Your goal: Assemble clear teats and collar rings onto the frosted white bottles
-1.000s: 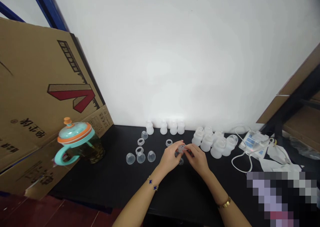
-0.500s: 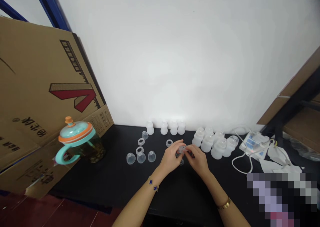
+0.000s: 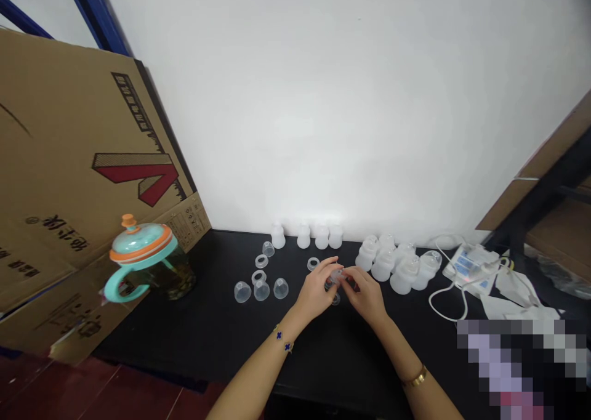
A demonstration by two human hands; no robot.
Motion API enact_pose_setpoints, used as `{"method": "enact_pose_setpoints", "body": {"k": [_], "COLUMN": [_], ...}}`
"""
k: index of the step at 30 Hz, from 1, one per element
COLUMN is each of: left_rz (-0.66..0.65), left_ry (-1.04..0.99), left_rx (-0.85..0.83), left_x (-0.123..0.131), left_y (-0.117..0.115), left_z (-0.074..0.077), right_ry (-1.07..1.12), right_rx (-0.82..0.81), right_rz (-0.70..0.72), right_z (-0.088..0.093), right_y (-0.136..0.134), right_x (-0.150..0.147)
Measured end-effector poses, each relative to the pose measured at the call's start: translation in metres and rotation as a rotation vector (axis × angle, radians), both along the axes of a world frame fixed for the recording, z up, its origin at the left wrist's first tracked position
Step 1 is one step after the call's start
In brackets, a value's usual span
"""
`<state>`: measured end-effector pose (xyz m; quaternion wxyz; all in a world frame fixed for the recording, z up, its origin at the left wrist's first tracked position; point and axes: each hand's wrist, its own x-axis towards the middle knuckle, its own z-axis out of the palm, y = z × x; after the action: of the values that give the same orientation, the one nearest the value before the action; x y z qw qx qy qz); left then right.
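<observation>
Over the middle of the black table, my left hand (image 3: 317, 289) and my right hand (image 3: 365, 294) meet with their fingers pinched on a small translucent baby bottle part (image 3: 337, 276). Fingers cover much of it, so whether it is a nipple, a collar or both I cannot tell. Just below the fingertips, a clear round piece (image 3: 336, 298) shows in part. A white collar ring (image 3: 313, 263) lies flat behind my left hand. To the left are two more collar rings (image 3: 261, 261) and several clear dome caps (image 3: 281, 288).
Several white bottles (image 3: 303, 236) without caps stand along the wall. Capped bottles (image 3: 404, 276) cluster to the right. Beyond them lie a small device (image 3: 471, 266), white cables and paper. A lidded jug (image 3: 148, 260) stands at the left by a large cardboard sheet (image 3: 69, 161).
Both hands stay in almost the same place, still pinching the small part. The view has shifted very slightly; nothing on the table has visibly moved.
</observation>
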<state>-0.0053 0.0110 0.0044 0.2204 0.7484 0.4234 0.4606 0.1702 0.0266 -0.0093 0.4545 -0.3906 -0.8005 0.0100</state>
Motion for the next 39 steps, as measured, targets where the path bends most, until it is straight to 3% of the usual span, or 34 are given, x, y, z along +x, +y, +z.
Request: {"method": "enact_pose_setpoints", "body": {"k": [13, 21, 31, 39], "left_rz": [0.009, -0.011, -0.046, -0.020], "left_ry": [-0.009, -0.201, -0.491, -0.514], "left_rx": [-0.003, -0.019, -0.255, -0.320], "left_x": [-0.0022, 0.0002, 0.0031, 0.0021], "left_y": [0.0019, 0.0027, 0.0081, 0.0099], "left_z": [-0.0001, 0.0005, -0.0014, -0.0042], "right_ry": [-0.056, 0.027, 0.084, 0.092], "right_rx": [0.001, -0.042, -0.081, -0.072], "right_rz": [0.026, -0.011, 0.047, 0.053], "right_z": [-0.0011, -0.0025, 0.0004, 0.0023], "right_y": [0.0040, 0.0066, 0.0023, 0.0004], "right_x": [0.0055, 0.0052, 0.0028, 0.0015]}}
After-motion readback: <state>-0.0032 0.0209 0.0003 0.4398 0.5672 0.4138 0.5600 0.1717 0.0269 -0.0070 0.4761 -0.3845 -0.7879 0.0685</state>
